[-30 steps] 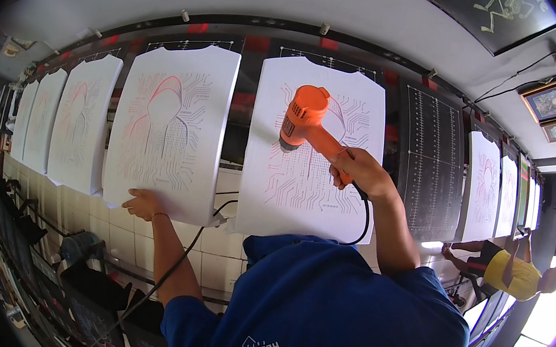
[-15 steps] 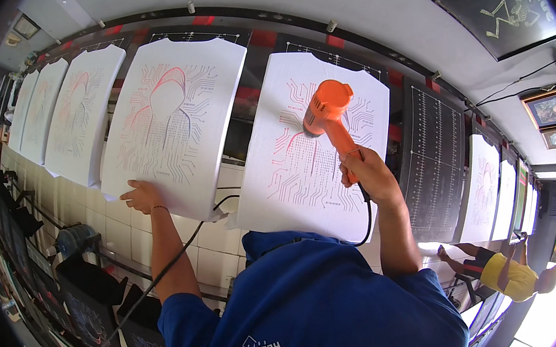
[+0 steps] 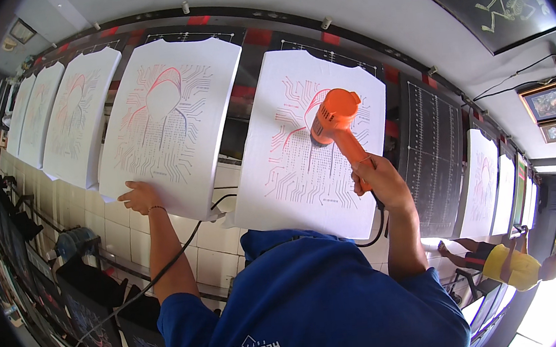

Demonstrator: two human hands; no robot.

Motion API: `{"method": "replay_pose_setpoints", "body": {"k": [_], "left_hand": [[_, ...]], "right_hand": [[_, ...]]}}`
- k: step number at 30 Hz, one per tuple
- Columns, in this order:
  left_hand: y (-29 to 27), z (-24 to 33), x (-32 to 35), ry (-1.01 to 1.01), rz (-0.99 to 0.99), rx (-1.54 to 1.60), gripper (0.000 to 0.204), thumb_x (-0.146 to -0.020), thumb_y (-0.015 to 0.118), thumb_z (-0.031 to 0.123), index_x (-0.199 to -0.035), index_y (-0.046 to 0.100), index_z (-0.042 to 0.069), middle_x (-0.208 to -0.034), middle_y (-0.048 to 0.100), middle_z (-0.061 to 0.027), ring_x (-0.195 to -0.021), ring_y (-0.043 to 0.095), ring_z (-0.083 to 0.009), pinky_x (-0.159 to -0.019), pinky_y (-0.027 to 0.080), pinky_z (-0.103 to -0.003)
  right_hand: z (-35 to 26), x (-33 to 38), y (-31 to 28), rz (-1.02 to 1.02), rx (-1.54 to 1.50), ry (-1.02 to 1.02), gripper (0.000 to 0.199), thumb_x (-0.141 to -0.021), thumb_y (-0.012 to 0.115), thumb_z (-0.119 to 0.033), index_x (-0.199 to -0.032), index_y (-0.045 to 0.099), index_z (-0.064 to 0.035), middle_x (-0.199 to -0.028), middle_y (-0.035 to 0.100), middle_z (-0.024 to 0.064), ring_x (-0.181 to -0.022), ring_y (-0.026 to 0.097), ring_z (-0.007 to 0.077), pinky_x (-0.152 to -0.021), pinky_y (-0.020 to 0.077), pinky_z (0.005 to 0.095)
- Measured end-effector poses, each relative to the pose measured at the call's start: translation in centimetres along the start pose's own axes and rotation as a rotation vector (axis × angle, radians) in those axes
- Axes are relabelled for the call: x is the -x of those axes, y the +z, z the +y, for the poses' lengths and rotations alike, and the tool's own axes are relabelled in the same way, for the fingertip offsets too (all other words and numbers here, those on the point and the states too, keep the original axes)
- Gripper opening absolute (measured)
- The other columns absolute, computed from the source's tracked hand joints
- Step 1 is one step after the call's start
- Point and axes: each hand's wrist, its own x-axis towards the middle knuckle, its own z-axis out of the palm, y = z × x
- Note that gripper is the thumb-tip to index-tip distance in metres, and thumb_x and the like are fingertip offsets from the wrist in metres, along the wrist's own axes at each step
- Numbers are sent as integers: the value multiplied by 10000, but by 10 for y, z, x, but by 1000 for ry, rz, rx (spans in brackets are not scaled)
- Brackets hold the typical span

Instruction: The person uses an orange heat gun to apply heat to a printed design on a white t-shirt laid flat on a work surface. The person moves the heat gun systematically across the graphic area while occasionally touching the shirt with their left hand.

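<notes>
An orange heat gun (image 3: 339,117) is in my right hand (image 3: 382,182), whose fingers wrap round its handle. Its dark nozzle points down over the printed design on a white T-shirt (image 3: 274,204) spread on a dark board; the gun hides part of the print, and I cannot tell how far the nozzle is from the cloth. My left hand (image 3: 137,198) rests at the lower left corner of the neighbouring white T-shirt (image 3: 204,63), which bears the same red and dark circuit-like print. Its fingers are apart, with nothing visibly held.
More printed white shirts on boards line up at the left (image 3: 103,60) and right (image 3: 480,184). A bare black board (image 3: 432,158) lies right of the heated shirt. A black cable (image 3: 166,268) crosses my left forearm. A person in a yellow top (image 3: 518,267) is at the far right.
The heat gun and my right hand have shifted a little to the right and toward me over the shirt. My left hand stays at the corner of the other shirt.
</notes>
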Motion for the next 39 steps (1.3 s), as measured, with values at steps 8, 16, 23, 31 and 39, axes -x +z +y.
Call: {"method": "replay_pose_setpoints", "body": {"k": [8, 16, 23, 31, 39], "left_hand": [[2, -3, -4, 1, -4, 15, 774, -1013, 326, 504, -1508, 173, -71, -1382, 417, -317, -1186, 551, -450, -928, 504, -546], [-2, 0, -1, -17, 1, 16, 758, -1018, 315, 496, -1509, 181, -66, -1394, 415, -307, -1201, 546, -442, -936, 508, -535], [-3, -2, 0, -8, -9, 12, 770, -1018, 317, 500, -1517, 166, -67, -1400, 409, -311, -1206, 543, -442, -936, 511, -536], [0, -2, -3, -5, 4, 41, 778, -1011, 336, 504, -1513, 176, -69, -1391, 416, -322, -1210, 538, -455, -941, 499, -554], [-1, -2, -2, 4, 5, 26, 782, -1015, 326, 502, -1509, 161, -82, -1381, 410, -328, -1192, 547, -455, -916, 523, -540]], "right_hand": [[-1, -15, 11, -65, -42, -29, 259, -932, 616, -243, -925, 568, 11, -747, 583, 39, -614, 565, 115, -575, 471, 274], [-6, -8, 25, -233, 17, 30, 261, -939, 613, -253, -915, 571, 4, -751, 578, 45, -632, 560, 114, -590, 470, 275], [-4, 17, 24, -190, 37, 85, 226, -933, 615, -202, -927, 565, 18, -759, 585, 45, -636, 584, 116, -590, 495, 281], [3, 16, 33, -228, -71, 60, 241, -931, 595, -198, -999, 554, 30, -736, 573, 50, -643, 582, 124, -599, 488, 286], [-5, 3, 56, -285, 33, -13, 277, -931, 612, -232, -1001, 572, 33, -742, 584, 49, -662, 600, 117, -607, 499, 276]]}}
